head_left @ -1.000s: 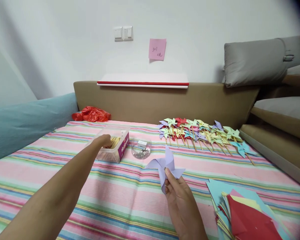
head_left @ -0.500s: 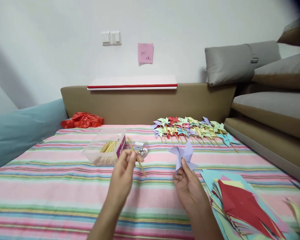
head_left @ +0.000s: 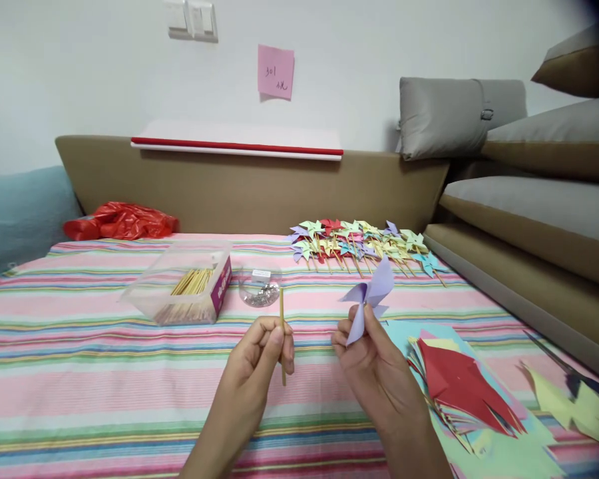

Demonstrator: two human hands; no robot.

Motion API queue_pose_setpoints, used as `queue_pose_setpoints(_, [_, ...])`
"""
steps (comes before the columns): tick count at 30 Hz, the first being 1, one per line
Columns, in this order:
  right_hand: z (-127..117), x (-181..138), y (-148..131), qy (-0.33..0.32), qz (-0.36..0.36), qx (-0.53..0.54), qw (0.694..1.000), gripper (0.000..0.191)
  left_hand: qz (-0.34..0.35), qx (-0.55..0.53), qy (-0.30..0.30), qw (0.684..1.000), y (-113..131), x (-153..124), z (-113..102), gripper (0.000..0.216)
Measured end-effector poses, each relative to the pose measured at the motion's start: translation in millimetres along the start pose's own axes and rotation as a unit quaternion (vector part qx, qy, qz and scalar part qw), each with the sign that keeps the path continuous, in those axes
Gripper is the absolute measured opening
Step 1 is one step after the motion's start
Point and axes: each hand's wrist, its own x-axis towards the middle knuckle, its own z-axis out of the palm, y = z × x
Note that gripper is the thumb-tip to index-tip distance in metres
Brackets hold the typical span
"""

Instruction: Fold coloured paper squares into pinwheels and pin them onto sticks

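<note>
My left hand (head_left: 257, 362) pinches a thin wooden stick (head_left: 282, 306) between thumb and fingers, held nearly upright. A lilac paper pinwheel (head_left: 377, 286) is gripped by my right hand (head_left: 374, 359), the thumb pressing at its centre. The stick and the pinwheel are apart. Beyond my left hand stands a clear plastic box (head_left: 144, 283) with many wooden sticks (head_left: 194, 281) inside. Beside it a round clear dish (head_left: 244, 293) holds small metal pins (head_left: 267, 295) and a little labelled box.
Finished pinwheels (head_left: 354, 246) on sticks lie at the back right. Cut papers (head_left: 464, 379) are stacked at the right, near scissors (head_left: 572, 379) and a pale yellow paper piece (head_left: 554, 399). A red plastic bag (head_left: 124, 221) lies at the back left. Grey cushions (head_left: 539, 206) are piled at the right.
The stick has turned from slanting to nearly upright in my left hand. My right hand has tilted the pinwheel and raised it slightly. The camera view has shifted, showing more of the scissors.
</note>
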Motion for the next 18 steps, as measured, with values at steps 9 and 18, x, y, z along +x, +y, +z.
queue_pose_setpoints(9, [4, -9, 20, -0.127, 0.029, -0.018, 0.991, 0.023, -0.06, -0.157, -0.012, 0.986, -8, -2, -3, 0.016])
queue_pose_setpoints(18, [1, -14, 14, -0.156, 0.021, -0.003, 0.988, 0.02, -0.082, -0.224, -0.048, 0.97, -10, -4, 8, 0.013])
